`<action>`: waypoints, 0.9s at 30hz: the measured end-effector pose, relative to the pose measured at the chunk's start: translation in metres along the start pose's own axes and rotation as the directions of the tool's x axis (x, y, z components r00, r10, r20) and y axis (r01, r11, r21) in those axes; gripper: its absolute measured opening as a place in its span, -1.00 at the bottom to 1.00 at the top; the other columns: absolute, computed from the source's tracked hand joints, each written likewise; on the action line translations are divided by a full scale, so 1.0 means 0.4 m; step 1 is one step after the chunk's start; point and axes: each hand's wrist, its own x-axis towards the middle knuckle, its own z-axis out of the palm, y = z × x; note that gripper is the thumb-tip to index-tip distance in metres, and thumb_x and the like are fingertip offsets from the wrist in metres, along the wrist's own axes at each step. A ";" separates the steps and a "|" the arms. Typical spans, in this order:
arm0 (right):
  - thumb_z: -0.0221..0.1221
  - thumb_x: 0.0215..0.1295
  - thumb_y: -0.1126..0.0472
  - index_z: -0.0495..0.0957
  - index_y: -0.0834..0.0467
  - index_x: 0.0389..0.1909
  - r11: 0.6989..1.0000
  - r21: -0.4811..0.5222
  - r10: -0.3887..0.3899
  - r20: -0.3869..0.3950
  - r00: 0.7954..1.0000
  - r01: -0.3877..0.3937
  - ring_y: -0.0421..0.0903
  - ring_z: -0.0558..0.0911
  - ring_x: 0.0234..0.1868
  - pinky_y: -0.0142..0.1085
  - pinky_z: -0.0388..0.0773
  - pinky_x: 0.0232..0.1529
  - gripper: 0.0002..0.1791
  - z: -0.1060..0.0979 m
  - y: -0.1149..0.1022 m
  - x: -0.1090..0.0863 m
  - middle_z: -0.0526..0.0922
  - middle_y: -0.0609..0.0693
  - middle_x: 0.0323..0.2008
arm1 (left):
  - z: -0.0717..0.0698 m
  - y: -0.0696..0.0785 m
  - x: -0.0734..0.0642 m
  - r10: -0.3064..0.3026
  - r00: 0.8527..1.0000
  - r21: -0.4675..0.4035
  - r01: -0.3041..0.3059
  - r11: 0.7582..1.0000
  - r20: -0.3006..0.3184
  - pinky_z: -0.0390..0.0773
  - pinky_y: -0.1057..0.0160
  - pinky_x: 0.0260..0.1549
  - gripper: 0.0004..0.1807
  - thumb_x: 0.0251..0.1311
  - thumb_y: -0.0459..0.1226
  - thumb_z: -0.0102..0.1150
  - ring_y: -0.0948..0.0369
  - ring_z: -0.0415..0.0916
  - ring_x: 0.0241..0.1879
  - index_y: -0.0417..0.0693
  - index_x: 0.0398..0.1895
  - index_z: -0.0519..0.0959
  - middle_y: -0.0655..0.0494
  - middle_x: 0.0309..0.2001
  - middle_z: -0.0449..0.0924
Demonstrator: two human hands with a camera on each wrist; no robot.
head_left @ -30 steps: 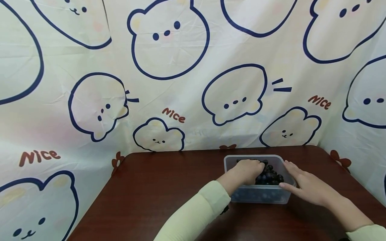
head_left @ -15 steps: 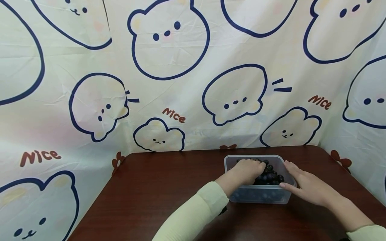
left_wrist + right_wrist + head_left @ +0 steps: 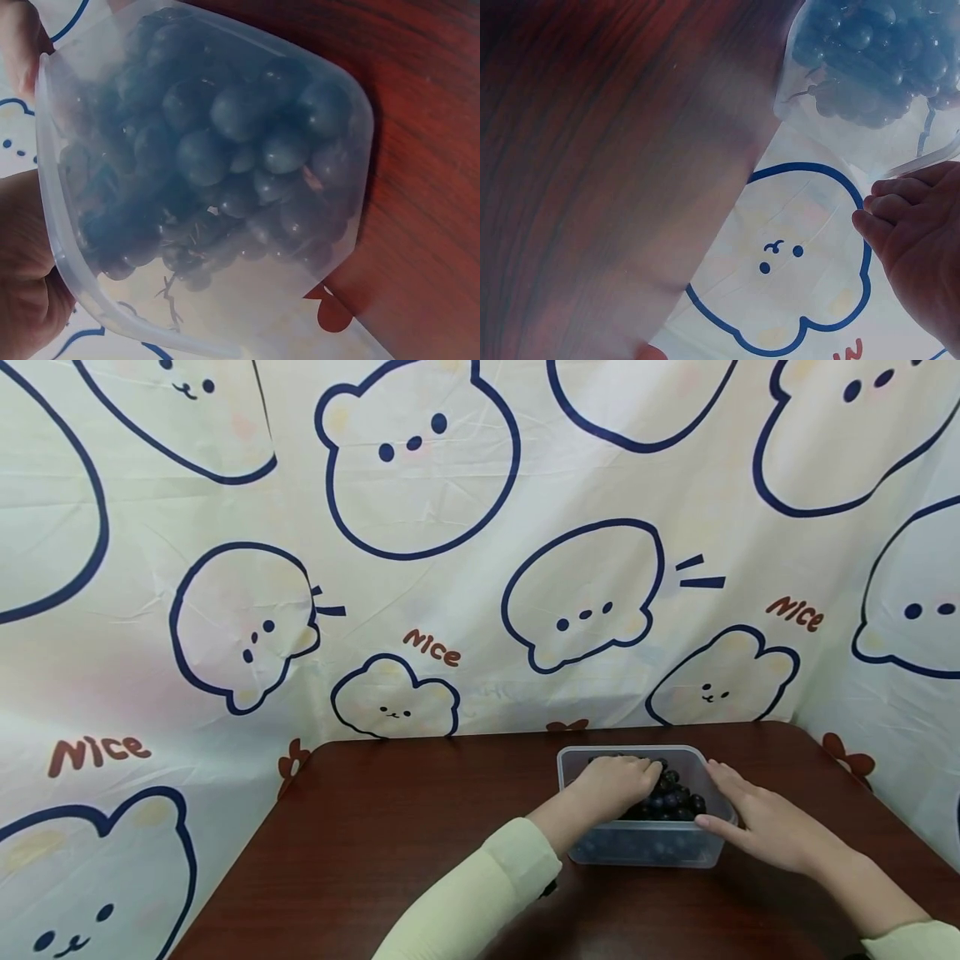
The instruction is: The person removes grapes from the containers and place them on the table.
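Observation:
A clear plastic box [image 3: 645, 847] stands toward the back right of the table, holding dark grapes [image 3: 671, 797]. My left hand [image 3: 611, 785] reaches over its near left rim, fingers bent down onto the bunch; their tips are hidden inside. In the left wrist view, the left palm [image 3: 26, 262] lies against the rim, and the grapes [image 3: 217, 150] with a bare stem show through the wall. My right hand [image 3: 776, 822] rests along the right side of the box, fingers straight and thumb at the near corner. The right wrist view shows the right fingers [image 3: 900, 202] at the rim.
The dark red-brown wooden table [image 3: 420, 827] extends to the left and front of the box. Behind and at both sides hangs a pale cloth [image 3: 480, 602] printed with blue-outlined cartoon faces. Light green sleeves [image 3: 480, 885] cover both forearms.
My left wrist and sleeve have shifted slightly to the left, the hand staying over the grapes. A few more grapes show below its fingers. The right hand and the box have stayed put.

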 end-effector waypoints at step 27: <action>0.11 0.33 -0.23 0.02 0.36 0.47 1.000 -0.005 -0.006 -0.017 1.000 0.006 0.42 0.20 0.33 0.34 0.23 0.13 -0.03 0.003 0.003 -0.002 0.09 0.44 0.39 | 0.023 -0.017 -0.025 0.014 0.981 0.194 0.025 0.981 -0.196 0.23 0.19 0.30 -0.60 0.48 -0.16 -0.06 0.23 0.33 0.30 0.05 0.32 0.45 0.16 0.24 0.48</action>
